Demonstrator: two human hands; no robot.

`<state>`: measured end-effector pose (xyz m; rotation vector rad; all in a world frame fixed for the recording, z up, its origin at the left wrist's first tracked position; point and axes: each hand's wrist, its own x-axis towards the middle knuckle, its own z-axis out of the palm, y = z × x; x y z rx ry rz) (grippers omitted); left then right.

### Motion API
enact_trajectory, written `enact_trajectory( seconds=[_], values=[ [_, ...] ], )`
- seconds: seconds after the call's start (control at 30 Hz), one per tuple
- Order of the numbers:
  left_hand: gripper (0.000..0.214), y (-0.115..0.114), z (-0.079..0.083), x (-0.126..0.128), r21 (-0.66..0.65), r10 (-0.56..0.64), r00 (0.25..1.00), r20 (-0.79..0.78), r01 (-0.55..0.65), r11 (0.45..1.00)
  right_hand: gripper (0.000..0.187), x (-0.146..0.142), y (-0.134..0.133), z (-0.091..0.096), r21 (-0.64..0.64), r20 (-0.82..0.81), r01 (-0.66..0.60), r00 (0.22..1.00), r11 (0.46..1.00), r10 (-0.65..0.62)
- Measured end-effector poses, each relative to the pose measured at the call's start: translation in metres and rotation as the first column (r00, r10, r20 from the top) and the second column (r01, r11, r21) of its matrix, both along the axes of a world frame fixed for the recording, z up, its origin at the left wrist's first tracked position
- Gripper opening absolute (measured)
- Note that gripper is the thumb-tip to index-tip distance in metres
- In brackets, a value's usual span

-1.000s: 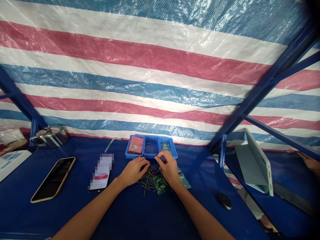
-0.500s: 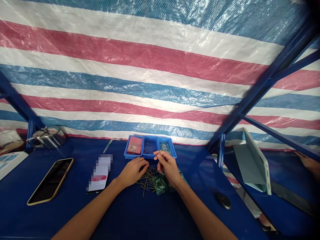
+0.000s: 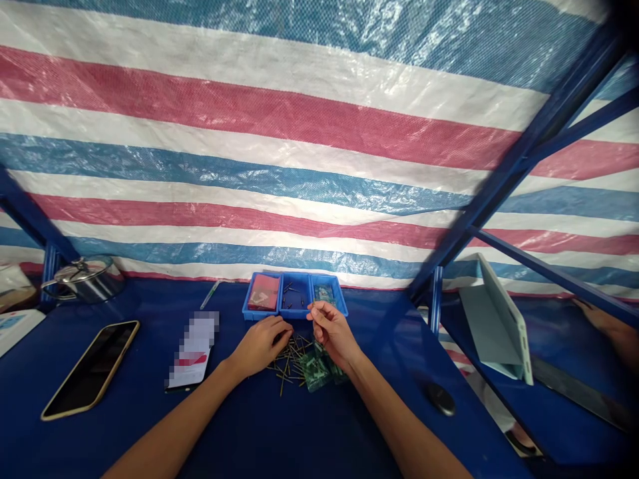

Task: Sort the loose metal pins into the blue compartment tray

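A heap of thin brass-coloured rods (image 3: 283, 370), like long screws or bits, lies on the blue table. Beside its upper left is my left hand (image 3: 259, 346), its fingers curled and closed; whatever they hold is hidden. My right hand (image 3: 330, 329) is raised in front of the blue divided tray (image 3: 288, 314), thumb and forefinger pinched together on something too small to name. Under its wrist lie green printed plastic packets (image 3: 314, 374). The tray has pink cards (image 3: 263, 291) on the left, several dark small rods (image 3: 294, 299) mid-tray and greenish packets (image 3: 323, 293) on the right.
At left are a phone (image 3: 90, 369), a second phone with a lit screen (image 3: 192, 366), a pen (image 3: 210, 295) and a metal pot (image 3: 90, 279). A black oval object (image 3: 440, 398) and a tablet in a case (image 3: 499, 319) are at right. Another person's hand (image 3: 602, 326) shows at far right.
The view has shifted slightly, so things sit a little further left. My right hand keeps its pinch, its fingers drawn a little closer together. My left hand stays by the heap.
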<state>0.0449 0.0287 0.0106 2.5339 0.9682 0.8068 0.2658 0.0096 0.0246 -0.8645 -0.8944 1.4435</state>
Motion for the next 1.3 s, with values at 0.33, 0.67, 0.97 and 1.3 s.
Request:
enact_trajectory(
  seconds=[0.33, 0.67, 0.97, 1.3],
  values=[
    [0.026, -0.0003, 0.0015, -0.0003, -0.006, -0.009, 1.000, -0.010, 0.009, 1.000, 0.036, -0.0054, -0.0031, -0.0025, 0.252, 0.401, 0.192, 0.871, 0.948, -0.283],
    [0.027, -0.0001, -0.0012, -0.0005, -0.004, -0.008, 1.000, -0.008, 0.008, 1.000, 0.038, -0.0045, -0.0019, -0.0087, 0.250, 0.451, 0.158, 0.854, 0.955, -0.259],
    [0.027, -0.0012, 0.0028, 0.0002, 0.013, -0.012, 1.000, 0.003, 0.012, 1.000, 0.041, -0.0086, -0.0007, -0.0068, 0.075, 0.236, 0.096, 0.965, 0.993, -0.111],
    [0.029, -0.0005, 0.0019, 0.0006, 0.008, -0.005, 1.000, 0.003, 0.005, 1.000, 0.042, -0.0098, -0.0033, -0.0002, 0.024, 0.199, 0.175, 0.964, 0.984, -0.176]
  ],
)
